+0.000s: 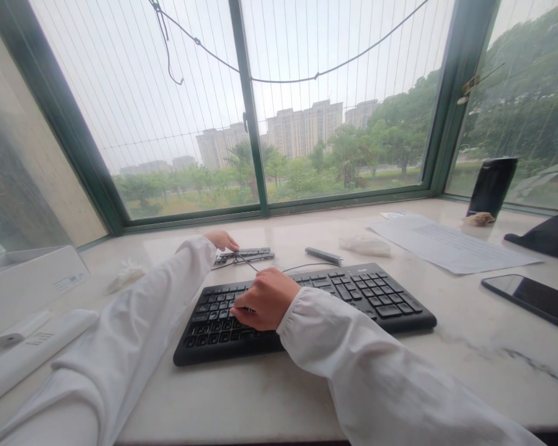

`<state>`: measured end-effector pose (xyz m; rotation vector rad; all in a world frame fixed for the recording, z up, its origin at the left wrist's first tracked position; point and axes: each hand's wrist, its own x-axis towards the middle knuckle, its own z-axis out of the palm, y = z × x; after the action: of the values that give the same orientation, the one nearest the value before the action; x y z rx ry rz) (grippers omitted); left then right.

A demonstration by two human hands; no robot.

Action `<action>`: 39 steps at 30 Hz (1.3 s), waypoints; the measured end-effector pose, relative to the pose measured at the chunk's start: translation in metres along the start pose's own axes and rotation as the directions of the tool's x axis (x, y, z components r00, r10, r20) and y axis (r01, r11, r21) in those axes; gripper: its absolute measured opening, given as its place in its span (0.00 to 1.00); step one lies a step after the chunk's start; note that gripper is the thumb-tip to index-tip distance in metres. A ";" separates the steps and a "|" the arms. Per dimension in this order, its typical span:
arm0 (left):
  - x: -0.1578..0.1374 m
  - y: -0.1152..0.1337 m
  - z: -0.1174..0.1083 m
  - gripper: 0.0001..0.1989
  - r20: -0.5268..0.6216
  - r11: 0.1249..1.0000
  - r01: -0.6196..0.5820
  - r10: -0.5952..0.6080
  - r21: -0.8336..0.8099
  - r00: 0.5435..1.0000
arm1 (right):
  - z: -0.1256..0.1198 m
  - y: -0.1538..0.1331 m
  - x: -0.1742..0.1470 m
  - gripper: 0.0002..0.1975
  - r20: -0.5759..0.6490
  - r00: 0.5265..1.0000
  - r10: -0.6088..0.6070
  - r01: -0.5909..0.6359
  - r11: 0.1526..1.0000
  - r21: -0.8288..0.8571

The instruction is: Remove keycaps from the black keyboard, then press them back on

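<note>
A black full-size keyboard (385, 310) lies on the pale tabletop in front of me. My right hand (267, 300) is over its left half, fingers curled together close to the keys; what they pinch, if anything, is hidden. Several keys at the lower left look different from the rest, as if their caps were off. Beyond the keyboard, my left hand (222, 240) has its fingertips together at the end of a thin dark cable (248, 261), which runs down behind my right hand. Right beside those fingertips lie flat black pieces with small key-like blocks (255, 254).
Behind the keyboard are a short dark bar (323, 255) and a clear plastic bag (365, 246). To the right lie a printed sheet (446, 244), a phone (534, 300) and a dark can (493, 186). A white box (32, 279) and a long white object (41, 347) are at left.
</note>
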<state>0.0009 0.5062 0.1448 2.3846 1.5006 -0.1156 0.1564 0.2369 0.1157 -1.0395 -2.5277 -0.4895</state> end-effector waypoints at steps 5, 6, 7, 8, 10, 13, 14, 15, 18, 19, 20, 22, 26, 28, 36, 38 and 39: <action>-0.004 -0.007 -0.006 0.35 -0.141 0.982 0.049 -0.076 -0.184 0.987 | 0.000 0.002 -0.001 0.19 -0.006 1.000 0.017 -0.017 1.000 -0.001; -0.008 -0.008 -0.009 0.35 -0.173 0.975 0.044 -0.082 -0.217 0.981 | -0.001 0.003 -0.001 0.19 -0.012 1.000 0.027 -0.027 1.000 -0.006; -0.013 -0.009 -0.013 0.35 -0.203 0.968 0.033 -0.085 -0.247 0.975 | -0.001 0.005 -0.001 0.19 -0.018 0.999 0.039 -0.040 0.999 -0.015; -0.020 -0.009 -0.016 0.35 -0.231 0.961 0.015 -0.082 -0.275 0.969 | -0.002 0.007 -0.001 0.20 -0.025 0.998 0.058 -0.059 0.998 -0.027; -0.037 -0.008 -0.021 0.34 -0.281 0.946 -0.037 -0.059 -0.323 0.958 | -0.005 0.013 -0.002 0.19 -0.047 0.993 0.108 -0.110 0.993 -0.044; -0.076 0.001 -0.015 0.32 -0.330 0.917 -0.130 -0.002 -0.376 0.944 | -0.009 0.021 -0.003 0.17 -0.127 0.970 0.208 -0.214 0.976 -0.030; -0.092 0.005 -0.010 0.31 -0.339 0.903 -0.167 0.026 -0.395 0.940 | -0.010 0.022 -0.004 0.18 -0.167 0.955 0.244 -0.252 0.967 -0.025; -0.108 0.010 -0.004 0.30 -0.355 0.869 -0.224 0.061 -0.440 0.933 | -0.011 0.023 -0.004 0.18 -0.207 0.939 0.276 -0.286 0.958 -0.022; -0.153 0.026 0.020 0.29 -0.377 0.792 -0.301 0.097 -0.531 0.921 | -0.012 0.022 -0.003 0.20 -0.297 0.882 0.366 -0.381 0.925 0.009; -0.165 0.031 0.028 0.29 -0.386 0.778 -0.312 0.098 -0.545 0.917 | -0.011 0.021 -0.002 0.20 -0.307 0.865 0.398 -0.407 0.913 0.035; -0.175 0.035 0.034 0.28 -0.404 0.762 -0.329 0.098 -0.557 0.909 | -0.010 0.019 -0.002 0.20 -0.307 0.850 0.428 -0.430 0.901 0.065; -0.189 0.040 0.045 0.25 -0.415 0.729 -0.342 0.087 -0.593 0.906 | -0.008 0.017 0.000 0.20 -0.289 0.833 0.471 -0.458 0.881 0.116; -0.196 0.044 0.060 0.22 -0.408 0.699 -0.341 0.077 -0.628 0.910 | -0.003 0.014 0.001 0.19 -0.239 0.858 0.455 -0.428 0.890 0.155; -0.197 0.044 0.065 0.21 -0.415 0.694 -0.369 0.111 -0.618 0.903 | 0.000 0.014 0.001 0.18 -0.231 0.877 0.422 -0.395 0.905 0.156; -0.206 0.044 0.071 0.19 -0.413 0.660 -0.409 0.161 -0.630 0.897 | 0.002 0.009 0.002 0.14 -0.284 0.904 0.320 -0.293 0.947 0.132; -0.208 0.044 0.072 0.20 -0.417 0.651 -0.422 0.174 -0.631 0.892 | 0.001 0.008 0.002 0.12 -0.288 0.904 0.315 -0.285 0.948 0.142; -0.207 0.044 0.072 0.20 -0.423 0.650 -0.435 0.187 -0.624 0.887 | 0.000 0.008 0.002 0.11 -0.279 0.909 0.311 -0.279 0.949 0.150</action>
<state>-0.0452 0.2875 0.1352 1.9964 0.9327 0.8355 0.1606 0.2435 0.1186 -1.1833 -2.0625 -0.3861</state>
